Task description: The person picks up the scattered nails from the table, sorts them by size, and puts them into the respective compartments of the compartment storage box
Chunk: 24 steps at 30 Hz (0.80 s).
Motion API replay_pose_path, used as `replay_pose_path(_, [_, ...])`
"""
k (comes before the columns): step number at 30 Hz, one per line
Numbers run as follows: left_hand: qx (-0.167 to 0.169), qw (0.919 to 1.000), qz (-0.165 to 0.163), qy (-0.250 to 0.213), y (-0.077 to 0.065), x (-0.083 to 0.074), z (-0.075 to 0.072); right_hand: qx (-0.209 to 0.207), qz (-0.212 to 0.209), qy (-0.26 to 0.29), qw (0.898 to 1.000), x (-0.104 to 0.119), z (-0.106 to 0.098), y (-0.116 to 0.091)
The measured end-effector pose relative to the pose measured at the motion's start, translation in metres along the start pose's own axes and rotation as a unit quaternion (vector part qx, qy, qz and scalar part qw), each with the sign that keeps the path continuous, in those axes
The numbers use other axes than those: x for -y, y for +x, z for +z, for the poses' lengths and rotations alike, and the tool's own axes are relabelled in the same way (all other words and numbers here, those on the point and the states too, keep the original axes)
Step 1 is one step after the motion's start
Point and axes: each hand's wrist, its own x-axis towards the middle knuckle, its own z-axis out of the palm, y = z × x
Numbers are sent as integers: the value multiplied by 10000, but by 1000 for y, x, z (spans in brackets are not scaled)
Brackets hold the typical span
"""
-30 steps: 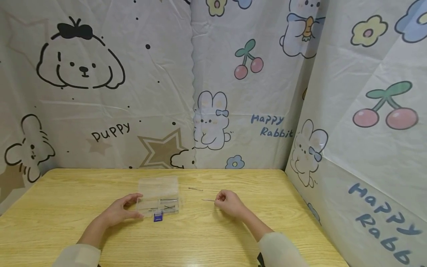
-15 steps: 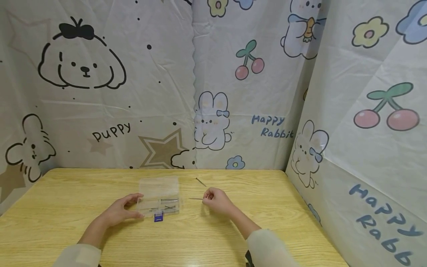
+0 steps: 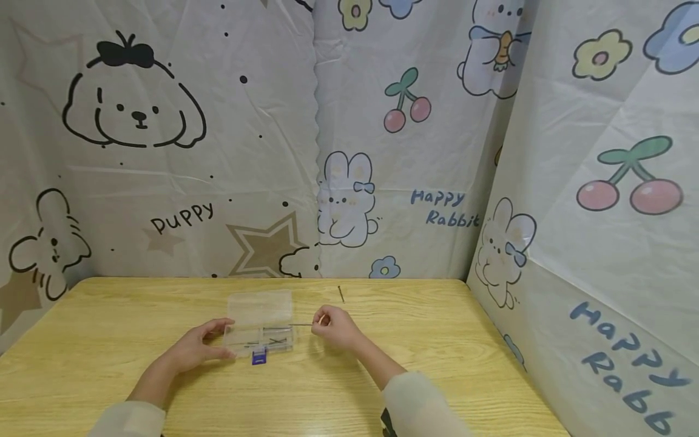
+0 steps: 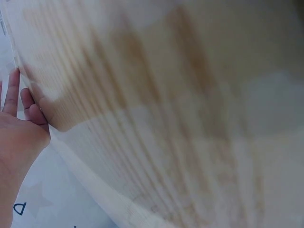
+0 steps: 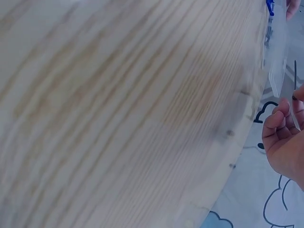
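Note:
A small clear plastic box (image 3: 259, 306) with a raised lid and a blue latch (image 3: 259, 355) lies on the table. My left hand (image 3: 196, 345) holds its left end, fingers at the back corner and thumb at the front. Several thin metal nails (image 3: 277, 340) lie in its compartments. My right hand (image 3: 335, 328) pinches one long nail (image 3: 301, 325) between thumb and fingertips; it lies level, its free end over the box's right edge. In the right wrist view the nail (image 5: 295, 73) shows as a thin dark rod beyond the fingertips.
Another loose nail (image 3: 341, 294) lies on the wood-grain table (image 3: 327, 394) behind my right hand. A printed cloth (image 3: 262, 133) hangs along the table's back edge, and more cloth (image 3: 617, 255) stands along the right side.
My right hand has moved left with its nail, from well right of the box to its right edge. The loose nail has turned and shifted right. My left hand stays put.

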Motion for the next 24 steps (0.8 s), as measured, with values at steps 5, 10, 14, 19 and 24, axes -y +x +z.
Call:
replay_pose_path(5, [-8, 10000, -10, 54, -1, -2, -1, 38, 35, 97, 9999, 3, 9, 6])
replay_pose_path(10, [-53, 10000, -3, 78, -1, -1, -1, 79, 73, 284, 9995, 10, 18, 12])
replay_pose_path(14, [-35, 10000, 22, 75, 0, 0, 0, 98, 120, 326, 9993, 15, 26, 16])
replay_pose_path(19, [20, 9999, 68, 83, -1, -1, 0, 99, 124, 394, 9991, 20, 32, 19])
replay_pose_path(24, [28, 10000, 60, 46, -1, -1, -1, 87, 123, 395, 9991, 19, 36, 22])
